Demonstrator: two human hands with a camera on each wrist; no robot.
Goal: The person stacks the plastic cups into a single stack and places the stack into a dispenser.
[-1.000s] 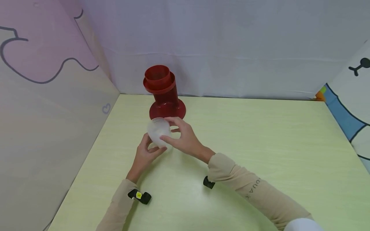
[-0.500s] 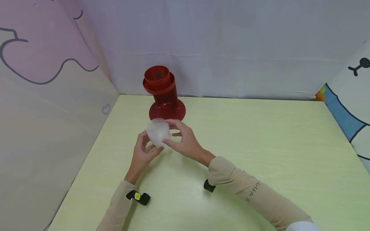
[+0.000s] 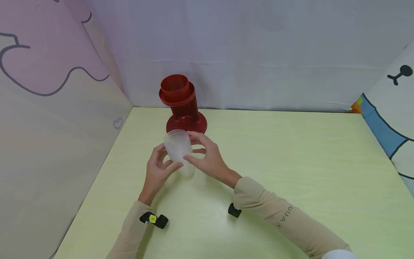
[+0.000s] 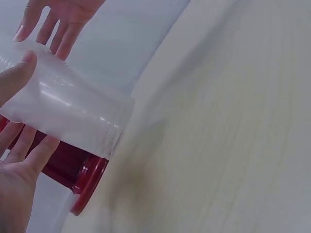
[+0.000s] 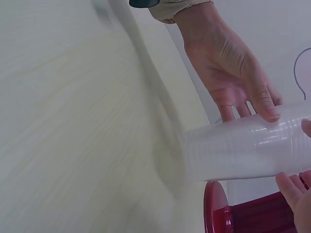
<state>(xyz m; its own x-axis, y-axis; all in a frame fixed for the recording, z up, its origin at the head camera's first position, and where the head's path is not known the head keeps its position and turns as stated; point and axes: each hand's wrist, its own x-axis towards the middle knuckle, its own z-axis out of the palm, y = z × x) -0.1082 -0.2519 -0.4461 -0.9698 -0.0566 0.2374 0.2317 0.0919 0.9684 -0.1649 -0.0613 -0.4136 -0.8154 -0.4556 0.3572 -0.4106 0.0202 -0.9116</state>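
A stack of translucent plastic cups is held tilted above the table, its ringed rims toward the red stand in the head view. My left hand grips the stack from the left, with thumb and fingers on opposite sides in the left wrist view. From the right, my right hand holds the same stack between thumb and fingers. The side of the cups shows smooth and cloudy in the left wrist view. Behind the hands stands a dark red plastic stand, a tube with a wide round base and a collared open top.
The pale wooden table spreads out to the right and toward the front. A light cloth wall rises along its back edge, close behind the red stand. A printed panel borders the left side.
The cup stack has turned slightly in the fingers, so more of its length shows below the hands. My left hand has shifted a little left and up. The red stand stays in place.
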